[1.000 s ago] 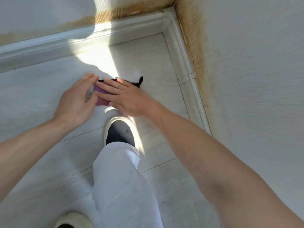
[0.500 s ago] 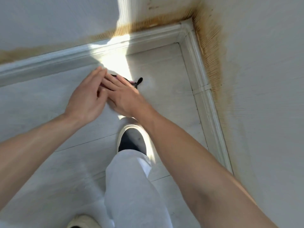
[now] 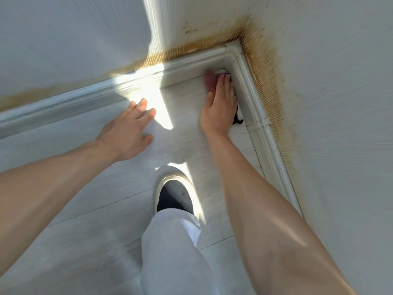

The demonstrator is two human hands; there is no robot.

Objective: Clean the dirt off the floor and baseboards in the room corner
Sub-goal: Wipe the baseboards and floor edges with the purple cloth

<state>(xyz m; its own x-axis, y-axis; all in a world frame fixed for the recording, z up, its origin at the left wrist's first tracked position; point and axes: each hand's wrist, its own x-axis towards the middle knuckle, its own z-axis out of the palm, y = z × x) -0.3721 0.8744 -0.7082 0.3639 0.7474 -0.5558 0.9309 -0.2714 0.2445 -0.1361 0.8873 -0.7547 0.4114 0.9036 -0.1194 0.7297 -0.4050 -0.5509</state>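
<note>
Fingers [image 3: 224, 86] of the right hand [image 3: 220, 107] lie straight and flat on a reddish-purple cloth [image 3: 210, 80], pressing it down on the floor [image 3: 102, 199] in the far right corner of the room, right where the two baseboards meet. The cloth's far edge is just beside the far baseboard [image 3: 89, 96], and the hand's outer edge runs along the right baseboard [image 3: 268, 145]. A black strip [image 3: 237, 121] of the cloth or its trim pokes out from under the heel of that hand, near the right baseboard; what it is cannot be told. The left hand [image 3: 127, 133] is released, fingers spread and relaxed, holding nothing, hovering or resting low over the floor to the left of the right hand and well apart from the cloth. Brownish-yellow stains [image 3: 263, 67] band both walls just above the baseboards, heaviest at the corner. A patch of sunlight [image 3: 148, 103] falls across the far baseboard and the floor between the hands. Nearer, a dark shoe [image 3: 174, 196] with a pale sole stands on the floor below a white trouser leg [image 3: 174, 252].
</note>
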